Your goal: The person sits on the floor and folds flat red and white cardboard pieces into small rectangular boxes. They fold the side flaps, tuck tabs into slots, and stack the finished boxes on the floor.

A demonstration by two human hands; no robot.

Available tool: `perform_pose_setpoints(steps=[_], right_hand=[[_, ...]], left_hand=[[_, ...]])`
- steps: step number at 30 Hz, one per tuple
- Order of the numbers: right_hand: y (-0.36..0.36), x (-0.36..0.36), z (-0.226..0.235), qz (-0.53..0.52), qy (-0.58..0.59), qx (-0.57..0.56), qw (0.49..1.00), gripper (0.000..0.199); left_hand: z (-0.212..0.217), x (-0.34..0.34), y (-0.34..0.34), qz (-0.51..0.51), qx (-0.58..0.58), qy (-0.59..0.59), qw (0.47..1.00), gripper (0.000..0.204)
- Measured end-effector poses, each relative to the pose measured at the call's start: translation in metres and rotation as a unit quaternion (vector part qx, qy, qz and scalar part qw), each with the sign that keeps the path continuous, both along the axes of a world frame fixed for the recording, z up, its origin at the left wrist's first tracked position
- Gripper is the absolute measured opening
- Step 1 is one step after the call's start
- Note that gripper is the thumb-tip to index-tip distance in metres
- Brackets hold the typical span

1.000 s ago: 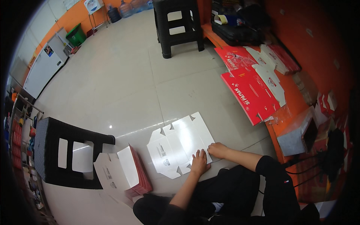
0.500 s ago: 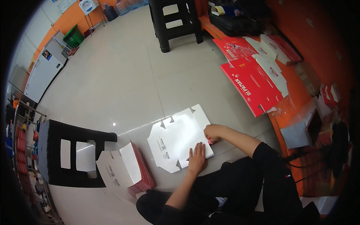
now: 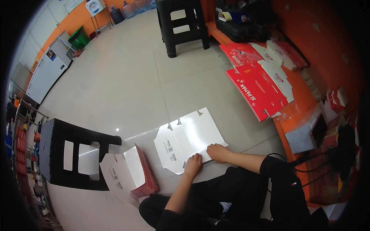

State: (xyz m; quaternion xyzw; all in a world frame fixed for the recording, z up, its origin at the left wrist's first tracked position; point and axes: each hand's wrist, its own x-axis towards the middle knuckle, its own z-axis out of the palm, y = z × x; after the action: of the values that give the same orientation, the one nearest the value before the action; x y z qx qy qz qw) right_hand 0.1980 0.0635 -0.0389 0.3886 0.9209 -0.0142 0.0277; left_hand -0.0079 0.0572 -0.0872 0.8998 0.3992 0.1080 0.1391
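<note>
A flat white carton blank [image 3: 194, 131] with notched edges and small print at its left end lies on the floor before me. My left hand [image 3: 193, 165] is at its near edge, fingers bent over the card and closed on it. Just to the right, my right hand [image 3: 219, 153] grips the same near edge close to the corner, its fingers curled and the thumb out of sight. A stack of folded cartons [image 3: 140, 173] with red edges sits left of the blank, a white flap spread out toward the stool.
A black plastic stool [image 3: 73, 154] lies on its side at the left; another stool [image 3: 183, 29] stands farther off. Along the right, an orange ledge [image 3: 283, 133] holds red flat cartons [image 3: 260, 88], a black bag [image 3: 241, 29] and cables. Shelving [image 3: 23, 150] lines the far left.
My right hand has moved from the blank's right side down to its near edge. My left hand has drawn back to that edge, its fingers now curled instead of lying flat.
</note>
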Motion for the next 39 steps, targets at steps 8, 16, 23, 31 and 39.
perform_pose_setpoints(steps=[8,16,23,31,39], right_hand=[[0.008,0.007,-0.030,0.004,0.056,-0.059,0.997,0.014],[0.076,-0.007,0.005,-0.163,0.052,-0.339,0.925,0.028],[0.097,-0.010,-0.010,-0.120,-0.018,-0.349,0.929,0.037],[0.096,-0.019,-0.001,-0.123,-0.006,-0.381,0.916,0.038],[0.091,-0.019,0.021,-0.125,0.034,-0.357,0.925,0.034]], left_hand=[[0.017,-0.002,0.017,-0.002,-0.002,0.002,1.000,0.027],[0.023,-0.003,0.081,0.020,-0.251,0.046,0.967,0.033],[0.014,0.006,0.113,-0.022,-0.320,0.127,0.939,0.039],[0.012,-0.009,0.097,0.017,-0.321,0.011,0.947,0.033],[0.060,-0.039,0.023,0.032,-0.094,-0.051,0.994,0.102]])
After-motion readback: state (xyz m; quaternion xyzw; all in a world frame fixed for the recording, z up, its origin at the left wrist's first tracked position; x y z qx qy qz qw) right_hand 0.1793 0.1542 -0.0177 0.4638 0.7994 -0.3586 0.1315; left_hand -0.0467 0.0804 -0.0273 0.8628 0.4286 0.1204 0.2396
